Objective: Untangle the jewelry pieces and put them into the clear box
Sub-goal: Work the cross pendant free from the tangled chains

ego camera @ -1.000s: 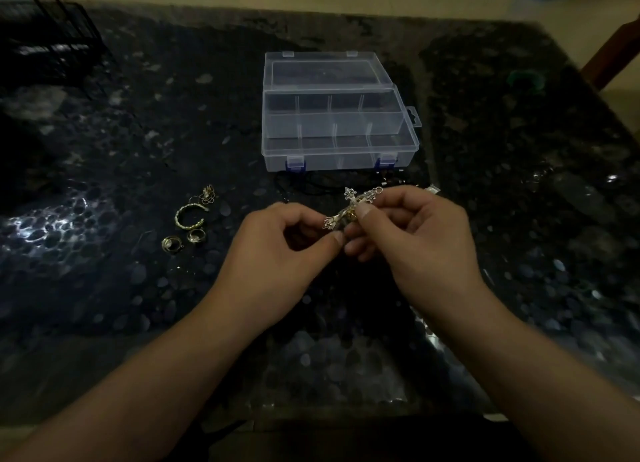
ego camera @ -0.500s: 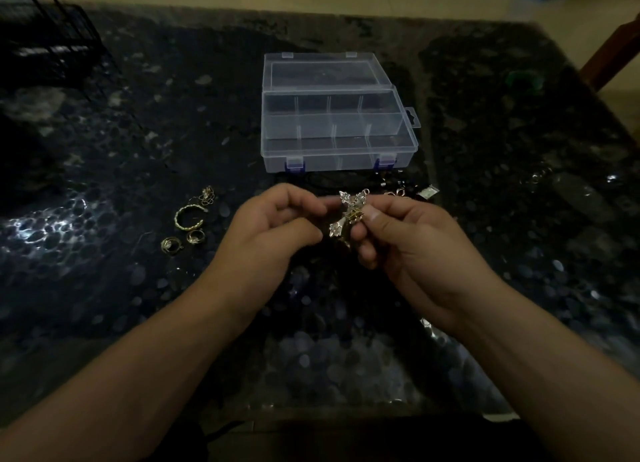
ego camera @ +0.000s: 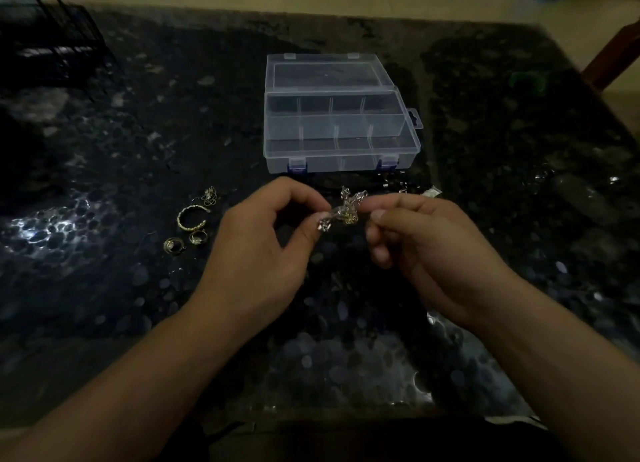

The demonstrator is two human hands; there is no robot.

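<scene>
At frame centre, both hands pinch one tangled cluster (ego camera: 343,210) just below the open box (ego camera: 341,149).

Left hand (ego camera: 263,246) grips its lower-left end between thumb and forefinger; right hand (ego camera: 426,243) nips the upper-right end. It looks light, stiff in its silver cross-shaped part, with a gold bit snagged at the middle; thin links probably bend easily, so hold the solid arms. Loose rings (ego camera: 187,231) lie at left on the table (ego camera: 104,149).
</scene>
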